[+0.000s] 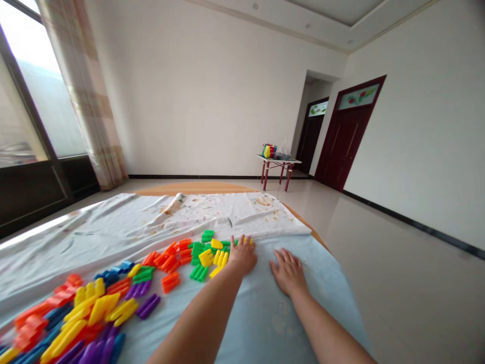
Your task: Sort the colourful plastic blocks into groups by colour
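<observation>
My left hand (243, 255) is at the right end of a group of plastic pieces, fingers spread. Its fingers lie over or beside a yellow piece (248, 241); whether they grip it is hidden. Just left of it are yellow pieces (220, 259) and green pieces (199, 273). Orange pieces (170, 281) are farther left. My right hand (290, 271) rests flat on the light blue cloth (261, 313), fingers apart, holding nothing.
A large mixed pile of yellow pieces (70, 336), purple pieces (148, 306), orange and blue ones fills the lower left. A white stained cloth (212, 212) covers the far side. A small table (280, 161) with bags stands beyond, near a dark red door (346, 136).
</observation>
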Action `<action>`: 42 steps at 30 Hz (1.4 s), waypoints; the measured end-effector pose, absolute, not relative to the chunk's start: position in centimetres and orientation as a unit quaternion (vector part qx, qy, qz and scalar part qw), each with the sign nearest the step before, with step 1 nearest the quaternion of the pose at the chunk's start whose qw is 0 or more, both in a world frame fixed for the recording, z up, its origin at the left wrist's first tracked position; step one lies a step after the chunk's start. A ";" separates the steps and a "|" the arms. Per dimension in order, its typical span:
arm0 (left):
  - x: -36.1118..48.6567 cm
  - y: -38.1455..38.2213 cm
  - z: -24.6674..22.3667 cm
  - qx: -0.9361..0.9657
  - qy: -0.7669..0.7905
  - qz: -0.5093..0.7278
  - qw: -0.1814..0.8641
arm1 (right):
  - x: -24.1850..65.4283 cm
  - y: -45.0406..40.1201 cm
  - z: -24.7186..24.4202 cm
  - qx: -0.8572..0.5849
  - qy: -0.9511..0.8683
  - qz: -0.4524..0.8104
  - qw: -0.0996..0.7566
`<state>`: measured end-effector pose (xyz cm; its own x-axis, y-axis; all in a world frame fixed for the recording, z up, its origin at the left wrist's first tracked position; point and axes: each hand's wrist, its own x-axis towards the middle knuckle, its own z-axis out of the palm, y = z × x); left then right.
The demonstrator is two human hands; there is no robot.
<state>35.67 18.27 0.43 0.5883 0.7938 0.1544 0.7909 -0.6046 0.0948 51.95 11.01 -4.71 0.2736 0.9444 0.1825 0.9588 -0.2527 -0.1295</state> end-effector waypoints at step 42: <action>18.9 23.8 1.9 0.865 0.495 0.052 0.061 | 52.6 11.2 -5.9 -0.782 -0.611 -0.086 0.092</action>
<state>18.87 23.78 1.92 0.5047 0.8628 0.0293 0.8502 -0.5027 0.1564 52.56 11.23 -5.87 0.2387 0.9390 0.2475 0.9708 -0.2366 -0.0388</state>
